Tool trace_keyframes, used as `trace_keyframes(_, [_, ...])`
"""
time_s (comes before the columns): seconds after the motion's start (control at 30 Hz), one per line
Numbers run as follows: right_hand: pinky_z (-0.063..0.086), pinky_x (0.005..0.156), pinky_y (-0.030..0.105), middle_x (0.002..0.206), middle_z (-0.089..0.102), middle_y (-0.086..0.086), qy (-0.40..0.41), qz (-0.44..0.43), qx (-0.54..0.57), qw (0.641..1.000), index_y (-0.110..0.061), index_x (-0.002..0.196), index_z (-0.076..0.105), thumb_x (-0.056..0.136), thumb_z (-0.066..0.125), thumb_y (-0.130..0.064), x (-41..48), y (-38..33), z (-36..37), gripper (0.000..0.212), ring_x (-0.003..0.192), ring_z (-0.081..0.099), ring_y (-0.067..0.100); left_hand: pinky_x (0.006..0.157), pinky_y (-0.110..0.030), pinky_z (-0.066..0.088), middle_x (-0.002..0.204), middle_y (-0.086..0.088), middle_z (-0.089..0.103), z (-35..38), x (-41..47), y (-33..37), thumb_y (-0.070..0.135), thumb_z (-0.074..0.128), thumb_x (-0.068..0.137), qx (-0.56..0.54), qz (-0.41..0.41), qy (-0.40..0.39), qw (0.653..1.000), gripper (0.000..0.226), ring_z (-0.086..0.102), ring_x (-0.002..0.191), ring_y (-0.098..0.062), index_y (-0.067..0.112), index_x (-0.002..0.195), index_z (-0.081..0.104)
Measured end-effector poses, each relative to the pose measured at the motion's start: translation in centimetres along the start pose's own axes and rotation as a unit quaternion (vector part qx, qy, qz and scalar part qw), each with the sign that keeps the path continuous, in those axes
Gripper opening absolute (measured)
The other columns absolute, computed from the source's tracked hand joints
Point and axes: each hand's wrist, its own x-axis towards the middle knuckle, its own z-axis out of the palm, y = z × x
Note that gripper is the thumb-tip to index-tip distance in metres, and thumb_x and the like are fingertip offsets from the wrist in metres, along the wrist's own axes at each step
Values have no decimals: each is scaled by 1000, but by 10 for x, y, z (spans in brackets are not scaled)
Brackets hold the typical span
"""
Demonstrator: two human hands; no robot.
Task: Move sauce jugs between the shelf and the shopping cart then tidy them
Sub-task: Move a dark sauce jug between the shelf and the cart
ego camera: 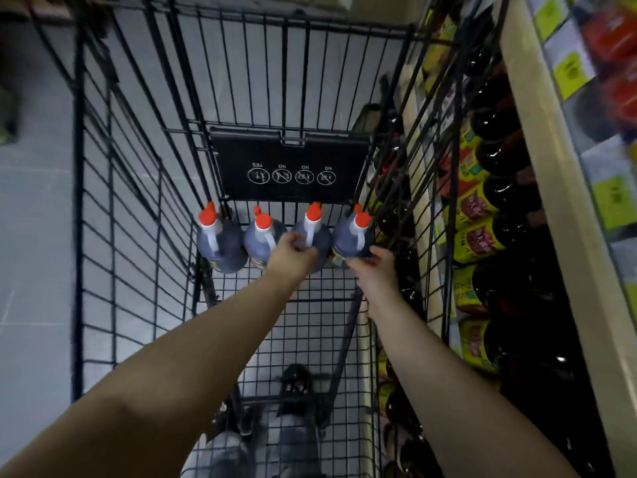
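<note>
Jugs (220,241) stand four abreast in cart (113,208); both hands' fingers (303,248) grasp two.

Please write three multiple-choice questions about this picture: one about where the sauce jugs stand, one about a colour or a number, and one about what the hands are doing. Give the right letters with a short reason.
1. Where do the sauce jugs stand?
A. In a row at the far end of the shopping cart
B. On the floor beside the cart
C. Stacked at the near end of the cart

2. How many jugs are in the cart, and what colour are their caps?
A. Two, white
B. Four, orange-red
C. Six, green

3. What are the hands doing?
A. Both hang outside the cart
B. Both lift one jug high
C. Left hand on the third jug from the left, right hand at the base of the rightmost jug

Answers: 1 A, the row stands under the black flap; 2 B, four orange-red caps show; 3 C, fingers touch those two jugs, all jugs upright.
</note>
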Motion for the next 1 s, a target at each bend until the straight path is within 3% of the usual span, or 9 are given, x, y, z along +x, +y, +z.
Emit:
trace_keyframes(0.13, [44, 66, 29, 73, 61, -3, 3, -66, -46, 997, -18, 80, 59, 72, 72, -6, 24, 2, 10, 19, 74, 57, 19, 71, -29, 40, 94, -8, 60, 15, 21, -3, 19, 57, 89, 35, -2, 30, 999, 24, 54, 85, -20, 7, 110, 59])
trace_keyframes(0.2, [47, 63, 32, 74, 67, 4, 7, -76, -75, 994, -12, 78, 64, 70, 70, -11, 32, 6, 17, 10, 72, 62, 24, 67, -29, 43, 87, -7, 63, 20, 22, -12, 20, 59, 89, 31, 10, 37, 999, 12, 58, 81, -23, 11, 96, 62])
trace_keyframes(0.3, [54, 67, 40, 80, 67, 5, 20, -85, -101, 991, -19, 75, 60, 63, 64, -30, 40, 12, 24, 16, 75, 65, 26, 54, -25, 36, 65, 4, 54, 20, 12, -23, 24, 62, 87, 10, 8, 42, 999, 18, 51, 66, -16, 18, 73, 52])
trace_keyframes(0.43, [37, 62, 31, 63, 50, 2, -9, -77, -128, 989, -19, 58, 45, 74, 63, -13, 16, 14, 22, 25, 64, 48, 21, 55, -25, 35, 66, -2, 55, 4, -4, -30, 21, 62, 86, 0, -11, 37, 999, 17, 50, 69, -18, 11, 73, 57])
trace_keyframes(0.57, [35, 61, 29, 61, 48, -2, -38, -64, -118, 990, -20, 59, 46, 74, 64, -9, -20, 23, 17, 25, 62, 47, 17, 59, -26, 35, 72, -10, 58, -19, -31, -36, 21, 63, 85, -1, -23, 38, 999, 28, 51, 72, -21, 13, 60, 53])
trace_keyframes(0.67, [41, 65, 29, 67, 55, 0, -38, -44, -86, 995, -21, 64, 52, 73, 68, -10, -57, 27, 14, 22, 71, 57, 22, 65, -29, 39, 76, -17, 62, -39, -56, -42, 22, 65, 83, -33, -34, 29, 998, 27, 54, 73, -27, 17, 60, 52])
trace_keyframes(0.8, [44, 67, 29, 78, 62, 7, -53, -28, -68, 996, -12, 79, 60, 67, 71, -17, -123, 40, 16, 17, 75, 60, 21, 56, -26, 35, 60, -5, 50, -67, -93, -45, 16, 65, 81, -49, -5, 0, 999, 28, 44, 58, -18, 14, 59, 49])
trace_keyframes(0.87, [41, 62, 29, 69, 58, 7, -25, -36, -53, 998, -7, 74, 58, 64, 70, -17, -156, 46, 15, 19, 67, 58, 21, 55, -26, 31, 56, -6, 45, -84, -112, -50, 13, 64, 81, -70, 17, -24, 997, 28, 40, 56, -19, 12, 59, 46])
trace_keyframes(1.0, [44, 49, 37, 56, 42, 10, 23, -70, 11, 997, 5, 64, 47, 81, 62, -1, -234, 56, 9, 24, 48, 47, 17, 52, -26, 29, 55, -6, 40, -127, -165, -50, 11, 63, 77, -95, 99, -103, 985, 24, 37, 52, -17, 8, 60, 46])
